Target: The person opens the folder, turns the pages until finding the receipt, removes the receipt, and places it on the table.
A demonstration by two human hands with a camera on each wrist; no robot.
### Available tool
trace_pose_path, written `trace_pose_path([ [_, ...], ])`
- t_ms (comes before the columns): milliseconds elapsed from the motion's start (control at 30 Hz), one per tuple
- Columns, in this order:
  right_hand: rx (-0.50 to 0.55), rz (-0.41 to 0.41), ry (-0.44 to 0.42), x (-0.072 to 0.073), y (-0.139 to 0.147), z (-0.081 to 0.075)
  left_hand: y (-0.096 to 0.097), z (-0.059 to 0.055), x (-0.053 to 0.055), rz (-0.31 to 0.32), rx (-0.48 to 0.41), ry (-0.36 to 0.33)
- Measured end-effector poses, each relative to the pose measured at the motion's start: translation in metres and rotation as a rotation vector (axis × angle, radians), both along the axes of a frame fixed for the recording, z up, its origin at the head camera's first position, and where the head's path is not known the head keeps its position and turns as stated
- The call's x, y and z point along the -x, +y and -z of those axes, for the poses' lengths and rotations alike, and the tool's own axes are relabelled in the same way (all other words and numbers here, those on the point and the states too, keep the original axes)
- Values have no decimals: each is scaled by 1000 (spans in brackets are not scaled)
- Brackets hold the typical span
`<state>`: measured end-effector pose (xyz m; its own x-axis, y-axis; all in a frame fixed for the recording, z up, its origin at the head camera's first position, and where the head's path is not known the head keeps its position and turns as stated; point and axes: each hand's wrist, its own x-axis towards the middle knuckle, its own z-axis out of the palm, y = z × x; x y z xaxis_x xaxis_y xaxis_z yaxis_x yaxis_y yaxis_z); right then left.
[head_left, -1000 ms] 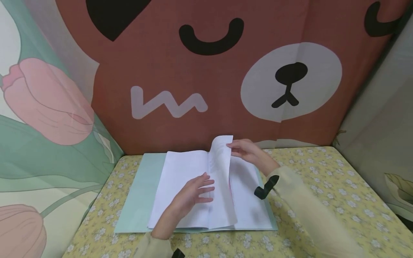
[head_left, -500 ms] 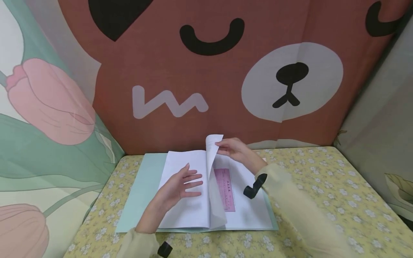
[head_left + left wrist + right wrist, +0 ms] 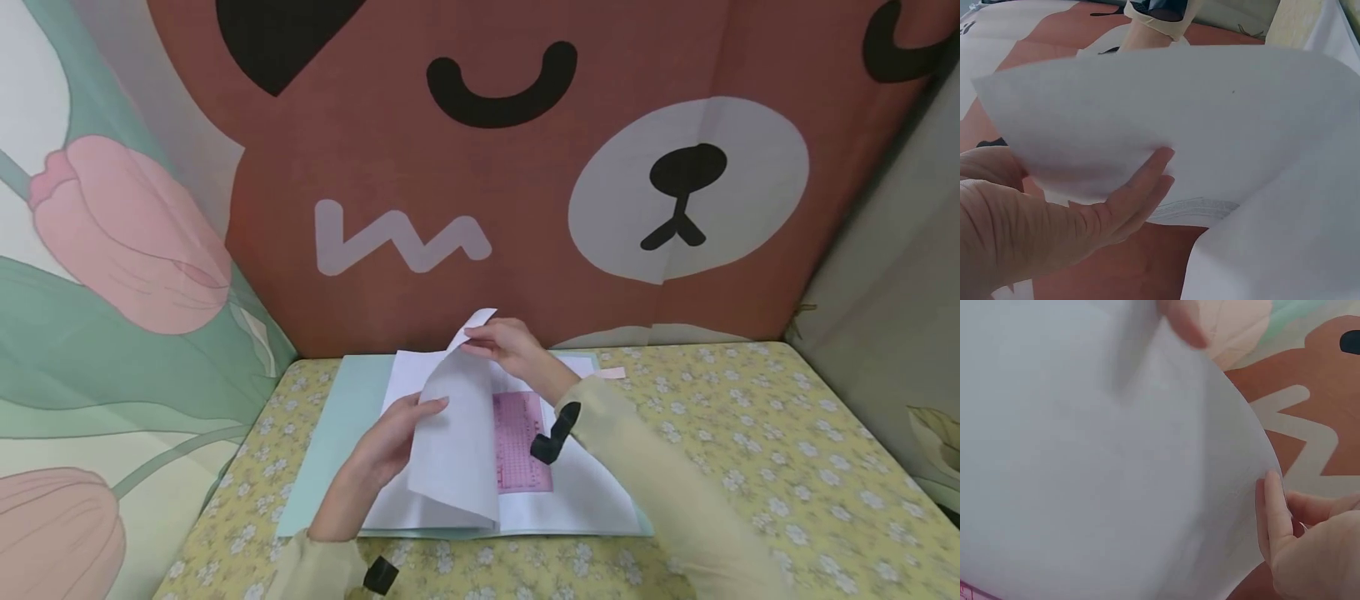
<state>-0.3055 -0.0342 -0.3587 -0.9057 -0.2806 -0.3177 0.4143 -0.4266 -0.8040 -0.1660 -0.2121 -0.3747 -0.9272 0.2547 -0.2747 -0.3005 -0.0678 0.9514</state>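
A book with a pale green cover [image 3: 322, 442] lies spread on the table. One white page [image 3: 457, 442] stands lifted and bends over to the left. My right hand [image 3: 513, 346] pinches this page near its top edge; in the right wrist view the fingers [image 3: 1277, 509] lie on its face. My left hand [image 3: 390, 442] takes the page's free side, thumb on the near face and the other fingers mostly hidden behind it. In the left wrist view, fingertips [image 3: 1160, 165] press against the paper. A pink printed slip [image 3: 521, 450] lies on the right-hand page [image 3: 577, 500].
The table wears a yellow flowered cloth [image 3: 750, 433]. Right behind the book rises a brown bear-print backdrop [image 3: 525, 275]. A flower-print curtain [image 3: 150, 358] hangs at the left. A small pink tab [image 3: 611, 373] sticks out at the book's upper right.
My right hand has carried the page leftward over the middle, uncovering the pink slip. My left hand, spread and apart from the lifted page half a second ago, now has hold of it.
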Motion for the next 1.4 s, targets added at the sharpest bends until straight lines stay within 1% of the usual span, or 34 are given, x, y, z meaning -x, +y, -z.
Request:
trace_pose_path([
  [100, -14, -15, 5, -2, -8, 2, 0, 2, -2, -33, 53, 4],
  [200, -54, -66, 34, -4, -11, 5, 0, 5, -3, -90, 110, 5],
  [300, -108, -133, 88, -5, -7, 8, -5, 7, -5, -130, 159, 2],
  [400, -206, -168, 172, -6, 2, 13, -15, 11, -5, -157, 209, 2],
  [467, -295, -157, 249, -5, 14, 19, -23, 14, -5, -172, 243, -2],
  [533, -395, -129, 319, -4, 26, 27, -33, 19, -5, -179, 269, -3],
  [600, -470, -97, 366, -2, 38, 37, -42, 24, -6, -181, 285, -6],
  [667, -528, -65, 379, -2, 51, 45, -48, 29, -7, -168, 302, -3],
  [733, -568, -47, 361, -2, 62, 54, -53, 35, -8, -154, 324, 9],
  [800, -600, -46, 340, -3, 73, 63, -56, 40, -8, -143, 368, 22],
  [900, -647, -63, 310, -5, 85, 75, -60, 49, -7, -136, 484, 53],
  [1033, -664, -71, 264, -11, 98, 87, -62, 58, -3, -103, 711, 86],
  [1167, -661, -69, 234, -17, 105, 92, -60, 66, 0, -60, 966, 121],
  [1267, -660, -84, 205, -20, 107, 94, -52, 70, 1, -50, 1136, 145],
  [1333, -640, -105, 183, -22, 108, 95, -44, 70, -1, -45, 1250, 181],
  [1400, -600, -130, 155, -22, 108, 97, -34, 68, -3, -46, 1362, 236],
])
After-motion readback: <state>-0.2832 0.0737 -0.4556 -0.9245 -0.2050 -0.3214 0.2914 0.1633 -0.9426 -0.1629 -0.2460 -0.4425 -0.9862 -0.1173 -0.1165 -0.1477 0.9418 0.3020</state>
